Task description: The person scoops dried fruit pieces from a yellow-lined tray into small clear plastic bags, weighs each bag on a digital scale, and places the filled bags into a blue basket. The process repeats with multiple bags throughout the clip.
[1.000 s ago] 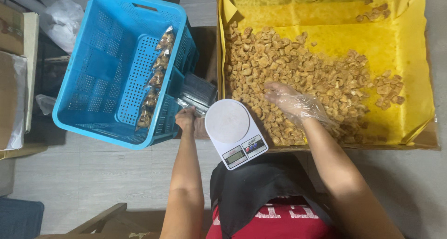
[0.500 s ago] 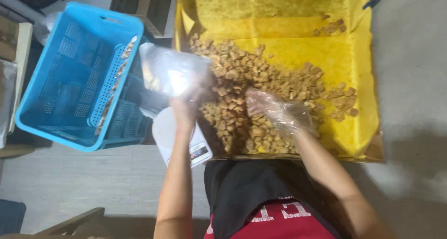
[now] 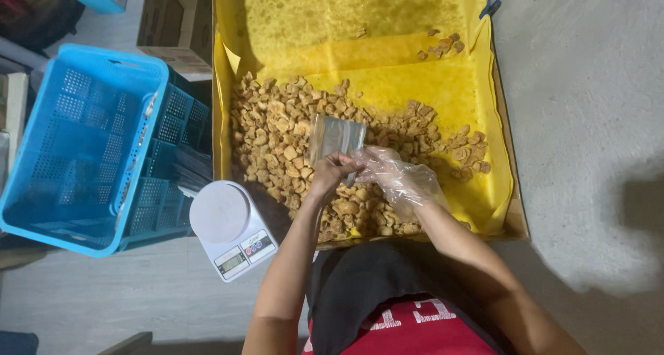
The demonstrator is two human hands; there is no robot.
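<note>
My left hand [image 3: 330,175] is bare and grips the lower edge of a clear plastic bag [image 3: 335,139] held above a heap of golden fried snack pieces [image 3: 277,137]. My right hand [image 3: 395,177], in a thin clear plastic glove, pinches the same bag at its lower right corner. Both hands meet over the middle of the heap. The snacks lie on a yellow sheet [image 3: 387,85] lining a shallow cardboard tray [image 3: 513,210].
A white kitchen scale [image 3: 232,229] stands on the floor at the tray's near left corner. A blue plastic crate [image 3: 83,147] sits further left, with a stack of bags [image 3: 188,171] beside it. Cardboard boxes [image 3: 173,23] stand behind. Grey concrete floor [image 3: 588,120] lies to the right.
My left hand lifted a bag from beside the crate and carried it right over the snack heap. My gloved right hand left the pieces and took hold of the bag.
</note>
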